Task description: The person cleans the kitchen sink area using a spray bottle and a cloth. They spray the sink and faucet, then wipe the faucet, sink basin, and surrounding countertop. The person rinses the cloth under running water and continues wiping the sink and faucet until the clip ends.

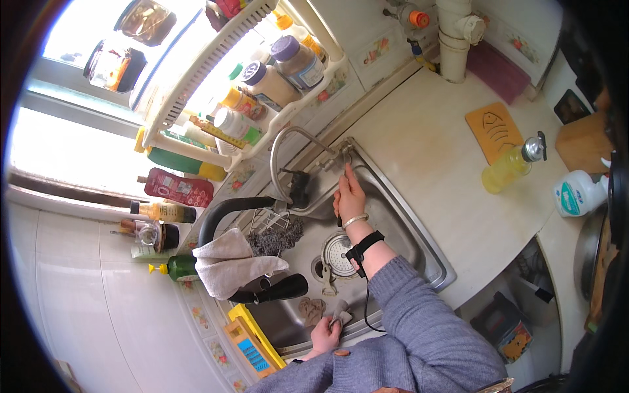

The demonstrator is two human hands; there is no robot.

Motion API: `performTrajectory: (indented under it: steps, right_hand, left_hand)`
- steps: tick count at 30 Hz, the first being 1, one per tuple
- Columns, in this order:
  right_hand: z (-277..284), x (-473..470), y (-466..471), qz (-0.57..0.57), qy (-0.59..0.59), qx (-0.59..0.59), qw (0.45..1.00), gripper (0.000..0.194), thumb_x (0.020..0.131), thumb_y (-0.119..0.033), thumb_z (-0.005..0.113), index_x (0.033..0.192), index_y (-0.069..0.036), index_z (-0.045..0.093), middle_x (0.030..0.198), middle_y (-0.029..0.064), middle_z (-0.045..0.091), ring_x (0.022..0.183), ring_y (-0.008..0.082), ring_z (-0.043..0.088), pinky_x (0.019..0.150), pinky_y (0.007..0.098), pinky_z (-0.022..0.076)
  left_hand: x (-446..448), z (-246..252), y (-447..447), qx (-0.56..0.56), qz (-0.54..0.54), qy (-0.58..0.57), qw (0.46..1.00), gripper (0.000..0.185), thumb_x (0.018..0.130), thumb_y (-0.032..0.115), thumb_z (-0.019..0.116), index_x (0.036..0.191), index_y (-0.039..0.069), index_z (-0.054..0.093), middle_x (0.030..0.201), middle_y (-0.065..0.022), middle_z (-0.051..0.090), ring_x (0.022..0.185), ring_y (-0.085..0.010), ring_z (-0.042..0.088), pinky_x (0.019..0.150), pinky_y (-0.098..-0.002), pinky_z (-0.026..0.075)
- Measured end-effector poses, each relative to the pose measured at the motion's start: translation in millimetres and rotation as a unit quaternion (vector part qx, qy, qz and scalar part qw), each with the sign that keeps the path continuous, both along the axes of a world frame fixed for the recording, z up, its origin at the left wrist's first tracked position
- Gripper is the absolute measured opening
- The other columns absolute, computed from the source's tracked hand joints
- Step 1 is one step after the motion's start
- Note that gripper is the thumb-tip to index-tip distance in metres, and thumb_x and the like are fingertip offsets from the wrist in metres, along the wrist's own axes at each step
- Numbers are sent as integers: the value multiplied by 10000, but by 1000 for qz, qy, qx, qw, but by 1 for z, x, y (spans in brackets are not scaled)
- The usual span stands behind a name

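My right hand (350, 196) reaches to the far corner of the stainless steel sink (393, 211), gripping a slim dark-handled tool whose metal end shows beyond the fingertips. That end is near the base of the curved metal spout (275, 147); the tool's kind cannot be told. My left hand (325, 335) holds a grey cloth (342, 314) at the sink's near edge. In the basin lie a brown crumpled cloth (311, 310), a round drain strainer (338, 255) and a pale peeler-like tool (328, 282). A light towel (236, 265) hangs over the black faucet (231, 204).
A plastic rack (290, 118) with jars stands behind the sink. Several bottles line the window sill. On the right counter are an orange fish-patterned board (491, 130), a bottle of yellow liquid (506, 169) and a white spray bottle (577, 193). A grater (253, 346) stands at the left.
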State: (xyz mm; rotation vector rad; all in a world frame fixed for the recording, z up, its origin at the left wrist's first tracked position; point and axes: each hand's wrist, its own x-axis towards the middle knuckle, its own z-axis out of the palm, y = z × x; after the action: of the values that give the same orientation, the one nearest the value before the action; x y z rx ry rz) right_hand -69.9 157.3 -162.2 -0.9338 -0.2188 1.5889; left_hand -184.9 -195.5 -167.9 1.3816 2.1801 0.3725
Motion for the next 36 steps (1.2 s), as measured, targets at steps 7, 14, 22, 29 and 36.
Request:
performTrajectory:
  steps: [7, 14, 22, 29, 36]
  right_hand:
    - [8, 11, 9, 13, -165, -4, 986, 447, 956, -216, 513, 1398, -208, 447, 593, 39, 548, 521, 147, 542, 489, 313, 448]
    - [38, 40, 13, 132, -585, 18, 800, 422, 918, -240, 489, 1339, -217, 501, 792, 196, 629, 746, 386, 598, 699, 463, 470]
    - [32, 43, 22, 120, -506, 33, 853, 452, 913, -252, 472, 1355, -162, 482, 961, 211, 657, 903, 406, 605, 806, 467, 472]
    - [40, 64, 31, 175, -256, -50, 949, 501, 927, -228, 487, 1415, -146, 410, 640, 56, 522, 455, 170, 478, 434, 324, 378]
    - [47, 62, 32, 172, -258, -58, 949, 506, 920, -216, 500, 1411, -128, 420, 592, 25, 503, 421, 138, 458, 414, 303, 385]
  left_hand:
    - [1, 2, 0, 0, 14, -12, 1000, 232, 841, 253, 649, 962, 55, 639, 807, -157, 648, 727, -300, 646, 657, -356, 503]
    - [1, 0, 1, 4, 24, -25, 999, 229, 830, 240, 656, 947, 43, 643, 774, -137, 649, 693, -241, 641, 645, -328, 500]
    - [0, 3, 1, -10, 11, -22, 1000, 234, 835, 246, 650, 958, 47, 641, 782, -140, 648, 701, -261, 639, 653, -341, 500]
    - [1, 5, 4, 9, -3, -10, 1000, 231, 837, 264, 639, 948, 62, 641, 803, -152, 652, 728, -307, 645, 650, -377, 504]
    - [2, 8, 3, -2, 8, -16, 1000, 233, 840, 273, 644, 942, 64, 636, 790, -138, 651, 715, -304, 643, 646, -366, 504]
